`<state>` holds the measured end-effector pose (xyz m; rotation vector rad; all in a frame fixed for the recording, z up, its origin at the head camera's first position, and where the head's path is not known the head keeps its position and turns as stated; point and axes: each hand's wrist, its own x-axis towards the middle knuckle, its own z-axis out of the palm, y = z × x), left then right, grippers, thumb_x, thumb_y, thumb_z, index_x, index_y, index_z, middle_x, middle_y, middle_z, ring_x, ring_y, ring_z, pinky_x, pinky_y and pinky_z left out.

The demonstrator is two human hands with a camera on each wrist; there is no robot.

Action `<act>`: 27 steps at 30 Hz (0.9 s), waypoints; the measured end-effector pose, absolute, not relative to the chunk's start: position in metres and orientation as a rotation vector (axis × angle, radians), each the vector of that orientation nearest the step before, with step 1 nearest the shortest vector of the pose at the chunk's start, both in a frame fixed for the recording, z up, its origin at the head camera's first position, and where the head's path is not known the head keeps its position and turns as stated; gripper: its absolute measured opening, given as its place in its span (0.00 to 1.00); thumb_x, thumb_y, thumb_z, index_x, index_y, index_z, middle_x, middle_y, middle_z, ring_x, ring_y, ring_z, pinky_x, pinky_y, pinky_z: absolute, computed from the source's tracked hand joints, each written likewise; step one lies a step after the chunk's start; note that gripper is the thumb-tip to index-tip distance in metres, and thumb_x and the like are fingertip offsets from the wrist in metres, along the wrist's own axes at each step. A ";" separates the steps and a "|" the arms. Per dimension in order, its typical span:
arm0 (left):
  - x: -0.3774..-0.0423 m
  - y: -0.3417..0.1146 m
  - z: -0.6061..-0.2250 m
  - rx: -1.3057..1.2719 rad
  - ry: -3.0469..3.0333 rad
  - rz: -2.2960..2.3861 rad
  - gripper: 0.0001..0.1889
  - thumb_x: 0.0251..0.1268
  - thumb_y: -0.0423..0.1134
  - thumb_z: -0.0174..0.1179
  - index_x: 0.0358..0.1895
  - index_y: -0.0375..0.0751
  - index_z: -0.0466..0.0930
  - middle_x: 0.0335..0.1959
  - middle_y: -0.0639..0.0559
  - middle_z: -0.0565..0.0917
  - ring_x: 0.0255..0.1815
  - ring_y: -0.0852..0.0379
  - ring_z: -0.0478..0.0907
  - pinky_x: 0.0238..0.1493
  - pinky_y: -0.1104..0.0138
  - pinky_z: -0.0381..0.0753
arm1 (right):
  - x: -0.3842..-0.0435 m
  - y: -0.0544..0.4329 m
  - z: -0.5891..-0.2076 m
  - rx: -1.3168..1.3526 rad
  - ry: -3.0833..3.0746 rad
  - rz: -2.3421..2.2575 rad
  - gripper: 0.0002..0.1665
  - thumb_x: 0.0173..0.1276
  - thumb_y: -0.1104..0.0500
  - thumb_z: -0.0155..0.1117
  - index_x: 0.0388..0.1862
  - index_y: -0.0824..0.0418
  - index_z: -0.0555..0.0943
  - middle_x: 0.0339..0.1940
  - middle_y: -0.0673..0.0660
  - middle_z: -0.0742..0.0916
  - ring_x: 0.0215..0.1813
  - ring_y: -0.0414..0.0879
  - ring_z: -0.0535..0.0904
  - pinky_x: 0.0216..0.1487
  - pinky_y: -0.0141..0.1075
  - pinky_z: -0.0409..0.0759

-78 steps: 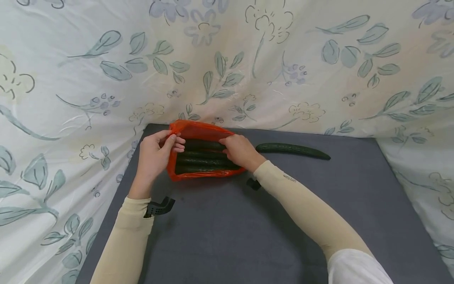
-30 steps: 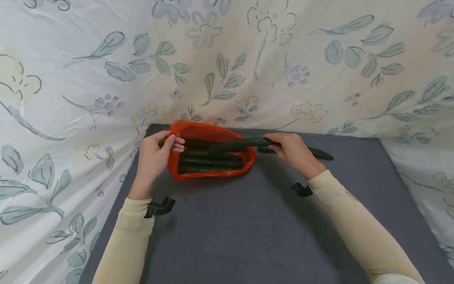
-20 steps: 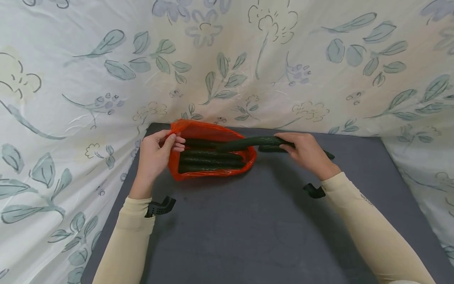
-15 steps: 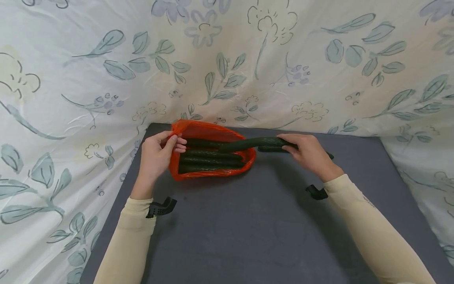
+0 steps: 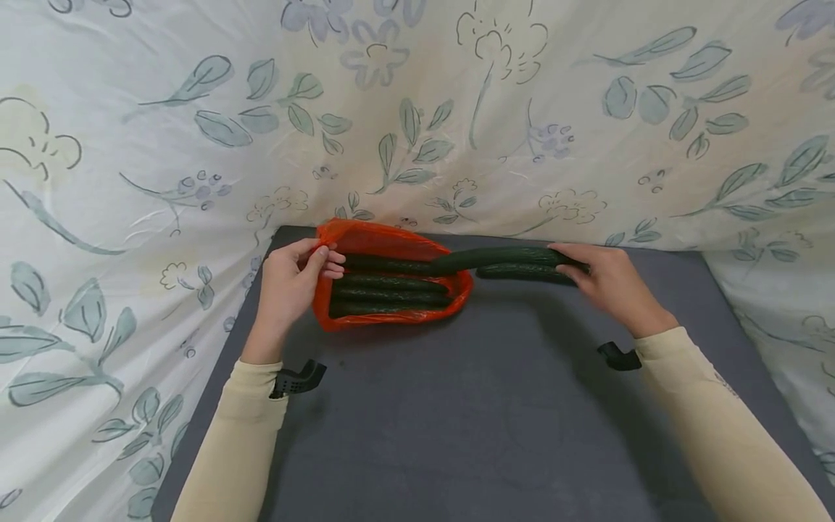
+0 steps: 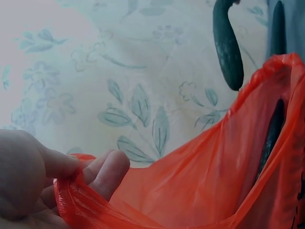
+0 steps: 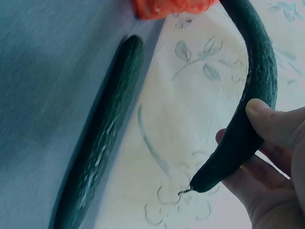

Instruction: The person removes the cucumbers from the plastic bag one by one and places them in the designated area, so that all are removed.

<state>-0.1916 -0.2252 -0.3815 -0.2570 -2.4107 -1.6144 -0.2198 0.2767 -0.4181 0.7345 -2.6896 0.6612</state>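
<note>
Our left hand [image 5: 290, 284] pinching a red bag [image 5: 385, 241], cucumbers [image 5: 388, 296] inside, our right hand [image 5: 609, 281] gripping a curved cucumber [image 5: 499, 256] near one end, another cucumber [image 5: 525, 272] on the bench [image 5: 457, 406]

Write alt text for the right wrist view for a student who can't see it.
A right hand holds a curved green cucumber near its stem end. To the left in the picture, a straighter cucumber lies on a grey surface, with part of a red bag at the top edge and pale floral cloth behind.
</note>
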 end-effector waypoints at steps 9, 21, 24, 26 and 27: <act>-0.191 -0.222 -0.381 -0.272 -2.415 -1.609 0.14 0.86 0.33 0.58 0.60 0.26 0.85 0.44 0.37 0.91 0.36 0.53 0.92 0.45 0.66 0.91 | -0.210 0.303 -0.422 0.683 -2.688 0.608 0.31 0.71 0.68 0.77 0.73 0.59 0.84 0.62 0.64 0.89 0.39 0.56 0.89 0.38 0.55 0.86; -0.192 -0.221 -0.380 -0.276 -2.404 -1.623 0.14 0.86 0.33 0.58 0.59 0.25 0.85 0.44 0.37 0.91 0.35 0.55 0.91 0.44 0.68 0.91 | -0.202 0.330 -0.443 0.607 -2.715 0.575 0.30 0.72 0.67 0.77 0.72 0.59 0.84 0.60 0.65 0.90 0.25 0.45 0.79 0.26 0.40 0.73; -0.192 -0.220 -0.380 -0.285 -2.406 -1.615 0.14 0.86 0.33 0.57 0.59 0.25 0.85 0.44 0.37 0.91 0.36 0.55 0.91 0.44 0.68 0.91 | -0.201 0.336 -0.445 0.580 -2.711 0.558 0.30 0.71 0.67 0.77 0.72 0.59 0.85 0.59 0.65 0.90 0.29 0.47 0.82 0.28 0.43 0.76; -0.192 -0.221 -0.380 -0.282 -2.409 -1.610 0.14 0.86 0.32 0.57 0.59 0.25 0.85 0.44 0.36 0.91 0.36 0.55 0.91 0.44 0.69 0.91 | -0.200 0.340 -0.447 0.577 -2.709 0.547 0.30 0.71 0.67 0.77 0.71 0.59 0.85 0.58 0.65 0.90 0.27 0.46 0.81 0.28 0.44 0.76; -0.193 -0.221 -0.380 -0.280 -2.410 -1.608 0.13 0.86 0.32 0.57 0.59 0.25 0.85 0.44 0.36 0.91 0.36 0.55 0.91 0.44 0.69 0.91 | -0.199 0.341 -0.448 0.580 -2.708 0.547 0.30 0.71 0.67 0.77 0.71 0.60 0.85 0.58 0.66 0.90 0.26 0.45 0.79 0.28 0.43 0.75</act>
